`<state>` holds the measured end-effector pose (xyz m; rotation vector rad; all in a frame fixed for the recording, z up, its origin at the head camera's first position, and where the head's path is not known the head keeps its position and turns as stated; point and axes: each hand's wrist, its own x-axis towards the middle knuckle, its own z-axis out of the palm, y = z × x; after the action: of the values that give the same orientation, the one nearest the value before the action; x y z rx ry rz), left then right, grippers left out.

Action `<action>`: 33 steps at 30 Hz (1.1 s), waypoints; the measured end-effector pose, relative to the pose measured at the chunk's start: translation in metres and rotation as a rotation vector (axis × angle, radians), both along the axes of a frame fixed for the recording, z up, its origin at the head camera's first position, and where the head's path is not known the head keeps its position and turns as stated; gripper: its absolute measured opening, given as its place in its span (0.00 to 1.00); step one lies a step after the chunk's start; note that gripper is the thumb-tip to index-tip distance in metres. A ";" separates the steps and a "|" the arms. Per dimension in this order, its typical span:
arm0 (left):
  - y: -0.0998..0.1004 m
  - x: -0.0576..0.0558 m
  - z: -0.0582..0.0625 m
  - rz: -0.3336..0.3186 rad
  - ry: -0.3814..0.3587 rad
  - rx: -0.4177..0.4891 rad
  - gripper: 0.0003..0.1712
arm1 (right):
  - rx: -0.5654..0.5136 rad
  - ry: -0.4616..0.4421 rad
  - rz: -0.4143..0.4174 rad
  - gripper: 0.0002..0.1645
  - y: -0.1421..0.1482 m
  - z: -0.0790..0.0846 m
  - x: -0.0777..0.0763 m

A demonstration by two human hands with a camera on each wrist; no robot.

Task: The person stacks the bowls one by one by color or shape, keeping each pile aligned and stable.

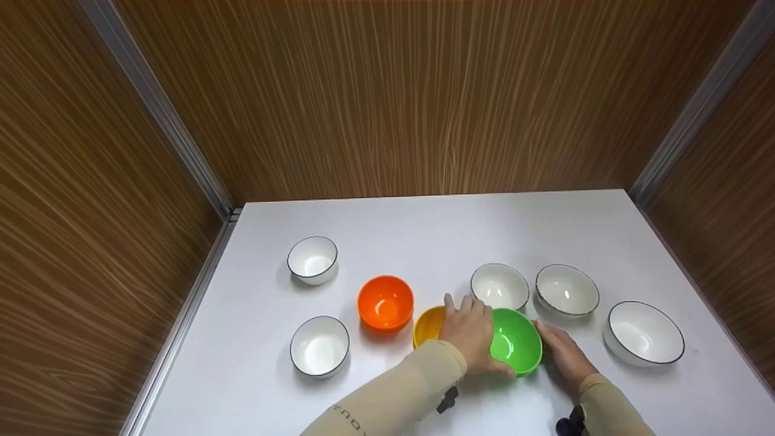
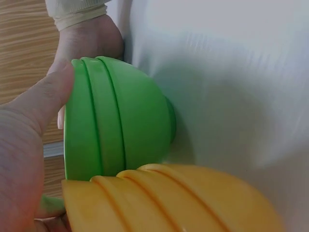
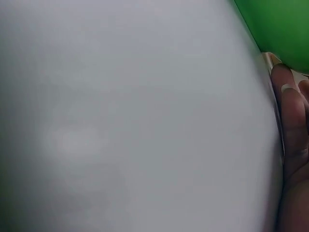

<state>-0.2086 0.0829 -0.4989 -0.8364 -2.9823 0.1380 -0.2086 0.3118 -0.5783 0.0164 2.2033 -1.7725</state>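
Observation:
A nested stack of green bowls (image 1: 511,342) stands upright on the white table, several rims showing in the left wrist view. Beside it, on the left, is a nested stack of yellow bowls (image 1: 427,327), partly hidden by my left hand (image 1: 471,333). That hand grips the green stack, its thumb (image 2: 55,92) on the near rim. Its other fingers reach across between the two stacks and are partly hidden. At the right side of the green stack, my right hand (image 1: 564,354) rests with fairly straight fingers (image 3: 293,121) against or close beside its wall.
An orange bowl (image 1: 385,303) sits left of the yellow stack. White dark-rimmed bowls stand at left, one far (image 1: 312,260) and one near (image 1: 319,346). Three more, one behind the green stack (image 1: 499,284), another beside it (image 1: 567,290) and one farther right (image 1: 645,333). Wood-grain panels (image 1: 387,97) enclose the table.

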 end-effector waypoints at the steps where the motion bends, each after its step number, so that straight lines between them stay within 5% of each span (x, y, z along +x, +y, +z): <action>1: 0.000 0.000 0.000 -0.007 -0.005 -0.006 0.71 | -0.004 0.000 0.001 0.37 0.000 0.000 0.000; 14: -0.001 0.003 -0.003 -0.015 -0.100 0.033 0.67 | 0.169 0.006 -0.065 0.38 0.004 0.001 -0.003; 23: -0.002 0.003 -0.005 -0.014 -0.099 0.032 0.65 | 0.084 0.027 -0.074 0.33 0.002 -0.003 -0.004; 33: 0.000 0.004 -0.006 -0.013 -0.094 -0.016 0.65 | 0.115 0.045 -0.086 0.32 -0.001 -0.003 -0.003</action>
<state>-0.2046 0.0831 -0.5045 -0.8875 -3.0667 0.1249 -0.2116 0.3108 -0.5815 0.0997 2.3676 -1.7027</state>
